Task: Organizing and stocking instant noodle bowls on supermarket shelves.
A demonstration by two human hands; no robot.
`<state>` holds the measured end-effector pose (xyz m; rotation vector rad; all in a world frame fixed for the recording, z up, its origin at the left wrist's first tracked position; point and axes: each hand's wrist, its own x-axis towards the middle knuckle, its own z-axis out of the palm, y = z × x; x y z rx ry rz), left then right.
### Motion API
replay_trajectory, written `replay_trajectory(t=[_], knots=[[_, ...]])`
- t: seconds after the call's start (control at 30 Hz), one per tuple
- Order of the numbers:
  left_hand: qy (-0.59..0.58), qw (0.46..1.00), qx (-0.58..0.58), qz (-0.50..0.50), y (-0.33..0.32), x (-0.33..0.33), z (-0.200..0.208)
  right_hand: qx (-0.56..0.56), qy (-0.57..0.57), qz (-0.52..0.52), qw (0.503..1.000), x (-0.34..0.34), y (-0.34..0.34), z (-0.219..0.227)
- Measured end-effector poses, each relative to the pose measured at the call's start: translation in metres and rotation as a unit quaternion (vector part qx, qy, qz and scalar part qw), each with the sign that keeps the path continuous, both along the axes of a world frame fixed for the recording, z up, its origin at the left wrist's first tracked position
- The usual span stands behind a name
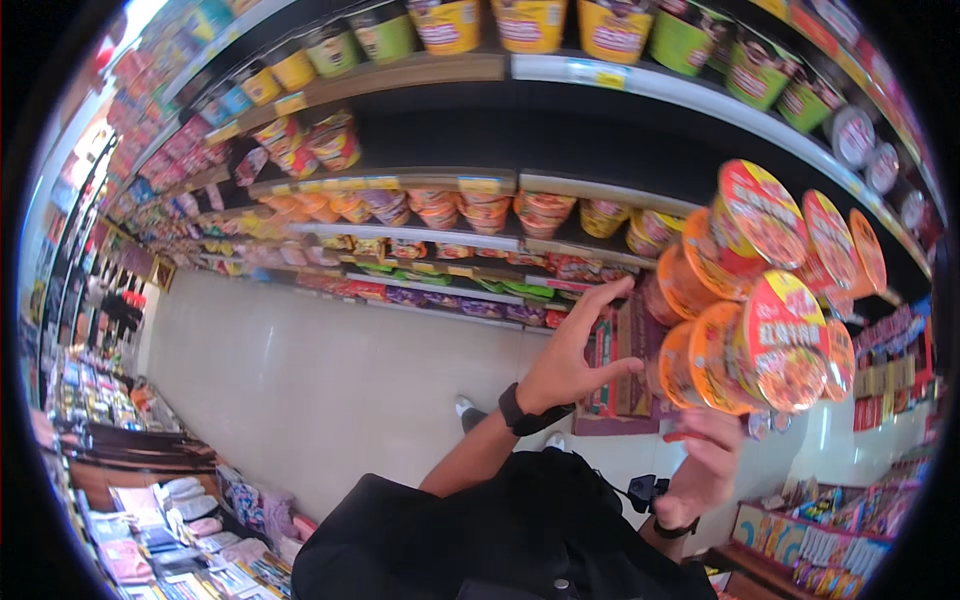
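Noodle bowls (785, 345) with red-and-yellow lids and orange sides stand in stacks at our right, beyond the two hands and out from the shelf fronts. As far as we can judge, the handling of these stacks is only partly done: they are gathered together, lids facing up toward us, yet none of them sits in a shelf row. Bowls in a lower row (485, 212) and yellow cups (530, 25) on the upper shelf (590, 72) already stand in place, while a small group of cups (335, 140) sits farther left on the shelf between. How many bowls remain to be dealt with, we cannot tell.

The left hand (565, 368) is open, thumb and forefinger spread wide, their tips at the near side of the stacks (whether they actually press on a bowl, we cannot say). Beneath it shows a reddish-brown carton (630, 395). The right hand (705, 460) is blurred, its fingers loosely bent just below the nearer stack. We see something red by those fingers, but cannot tell whether they grip it.
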<state>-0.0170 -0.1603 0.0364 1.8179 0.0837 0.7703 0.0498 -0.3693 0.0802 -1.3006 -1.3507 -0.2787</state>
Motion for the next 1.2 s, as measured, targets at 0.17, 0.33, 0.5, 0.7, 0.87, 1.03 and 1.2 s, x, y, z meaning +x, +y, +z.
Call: replay_trajectory(t=[0.17,0.33,0.5,0.7,0.87,1.03,1.2], knots=[[0.132,0.991,-0.024,-0.019,0.073,-0.065,-0.016,-0.147,0.101,0.122,0.976,-0.032,0.087,0.003],[0.155,0.985,0.04,0.065,0.148,-0.145,-0.051,-0.234,0.11,0.168,0.951,-0.057,0.166,-0.004],[0.184,0.964,0.025,0.192,0.211,-0.218,-0.064,-0.32,0.085,0.212,0.92,-0.087,0.247,-0.001],[0.19,0.954,-0.029,0.229,0.269,-0.281,-0.063,-0.327,0.061,0.249,0.909,-0.122,0.328,-0.008],[0.212,0.94,-0.055,0.26,0.309,-0.303,-0.075,-0.355,0.074,0.276,0.89,-0.139,0.377,-0.016],[0.216,0.934,-0.074,0.274,0.348,-0.296,-0.08,-0.377,0.127,0.235,0.887,-0.126,0.424,-0.033],[0.198,0.934,-0.07,0.288,0.401,-0.288,-0.071,-0.361,0.155,0.209,0.896,-0.107,0.486,-0.056]])
